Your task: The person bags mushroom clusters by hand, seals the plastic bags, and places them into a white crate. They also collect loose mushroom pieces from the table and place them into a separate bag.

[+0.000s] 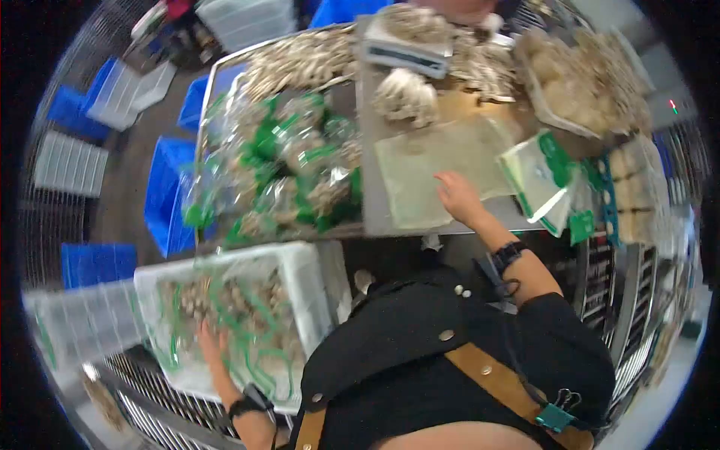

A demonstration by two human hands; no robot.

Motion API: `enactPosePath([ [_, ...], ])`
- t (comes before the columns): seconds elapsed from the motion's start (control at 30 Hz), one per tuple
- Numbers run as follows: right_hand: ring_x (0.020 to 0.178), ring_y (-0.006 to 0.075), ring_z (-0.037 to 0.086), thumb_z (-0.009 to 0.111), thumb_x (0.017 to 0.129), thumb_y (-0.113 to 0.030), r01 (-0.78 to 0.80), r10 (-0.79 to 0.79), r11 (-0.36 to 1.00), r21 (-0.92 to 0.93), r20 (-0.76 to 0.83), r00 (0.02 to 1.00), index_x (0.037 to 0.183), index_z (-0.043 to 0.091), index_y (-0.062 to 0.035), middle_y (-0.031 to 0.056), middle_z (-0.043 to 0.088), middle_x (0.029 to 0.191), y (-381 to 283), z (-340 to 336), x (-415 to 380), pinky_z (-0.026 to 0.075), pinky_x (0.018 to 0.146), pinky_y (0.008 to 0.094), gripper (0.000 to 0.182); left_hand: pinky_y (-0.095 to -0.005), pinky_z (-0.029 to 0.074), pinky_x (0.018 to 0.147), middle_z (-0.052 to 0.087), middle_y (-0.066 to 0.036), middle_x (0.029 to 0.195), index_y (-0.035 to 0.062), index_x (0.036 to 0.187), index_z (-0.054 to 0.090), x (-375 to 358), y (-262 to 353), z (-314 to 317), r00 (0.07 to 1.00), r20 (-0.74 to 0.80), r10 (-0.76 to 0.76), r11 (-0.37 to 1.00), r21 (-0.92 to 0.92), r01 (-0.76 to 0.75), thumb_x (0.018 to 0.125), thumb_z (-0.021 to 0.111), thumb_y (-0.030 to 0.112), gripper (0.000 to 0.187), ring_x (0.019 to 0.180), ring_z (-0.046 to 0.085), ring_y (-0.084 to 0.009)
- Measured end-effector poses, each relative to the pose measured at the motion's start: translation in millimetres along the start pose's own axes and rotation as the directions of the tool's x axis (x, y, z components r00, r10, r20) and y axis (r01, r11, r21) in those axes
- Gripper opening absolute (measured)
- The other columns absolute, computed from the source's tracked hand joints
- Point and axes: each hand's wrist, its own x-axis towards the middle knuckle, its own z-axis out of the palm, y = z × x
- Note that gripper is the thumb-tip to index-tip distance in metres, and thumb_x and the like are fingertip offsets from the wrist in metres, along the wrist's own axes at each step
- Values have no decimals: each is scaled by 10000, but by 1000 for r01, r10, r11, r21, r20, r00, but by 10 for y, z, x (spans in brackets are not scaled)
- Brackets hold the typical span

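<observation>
My left hand [213, 343] is down inside a white crate [318, 300] at the lower left, its fingers stretched over clear bags of mushrooms [247, 322] with green printing. Over a pale green cloth [439, 169] on the metal table, my right hand [459, 198] hangs with its fingers apart and nothing in it. To the right of that hand lies a stack of flat green-and-white bags [536, 176]. A loose bunch of long pale mushrooms [406, 97] rests just beyond the cloth, in front of a scale [409, 56] with more mushrooms on it.
Filled mushroom bags [300, 161] cover the table's left part, with loose mushrooms [300, 64] behind them. A basket of mushrooms [577, 82] stands at the back right. Blue crates [169, 199] sit on the floor at left. Metal racking [626, 292] is at right.
</observation>
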Motion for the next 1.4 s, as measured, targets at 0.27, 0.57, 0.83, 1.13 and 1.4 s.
enactPosePath([
  [0.27,1324,383,228,631,747,-478,-130,203,902,-411,139,969,1416,224,-169,191,280,1418,834,0,64,225,1026,565,842,-330,383,930,509,-146,1245,25,1285,452,1014,2673,-1097,988,-145,-62,848,-530,-24,873,548,140,439,1086,509,-225],
  [0.57,984,373,579,543,820,-497,-220,205,975,-31,517,831,1160,549,-1,199,604,1072,1405,-423,1705,448,842,422,602,-359,439,867,614,-237,1036,-34,1100,573,3597,5982,1481,942,36,335,792,-552,-261,917,455,372,460,997,588,-329],
  [0.83,1133,422,453,531,812,-543,-556,601,519,650,185,777,1226,467,11,323,451,1216,1116,154,2658,374,939,421,695,-350,495,798,601,-108,1119,5,1233,495,3706,6586,1615,552,815,177,563,-544,622,925,448,430,527,947,600,-222],
  [1.13,1208,441,347,635,716,-589,-462,412,576,674,249,877,1350,263,51,318,332,1305,1034,-712,1485,291,1030,423,975,-374,415,948,525,-141,1236,22,1277,446,1999,6583,1475,708,671,219,185,-741,645,910,338,571,670,1124,526,-250],
  [1.4,1154,439,410,670,663,-611,-528,481,838,137,271,834,1391,179,36,332,347,1273,1171,-293,1132,346,981,426,1090,-399,261,1051,335,-246,1379,-34,1355,296,1523,6518,1985,795,586,155,901,-414,130,924,353,499,688,1271,324,-388],
])
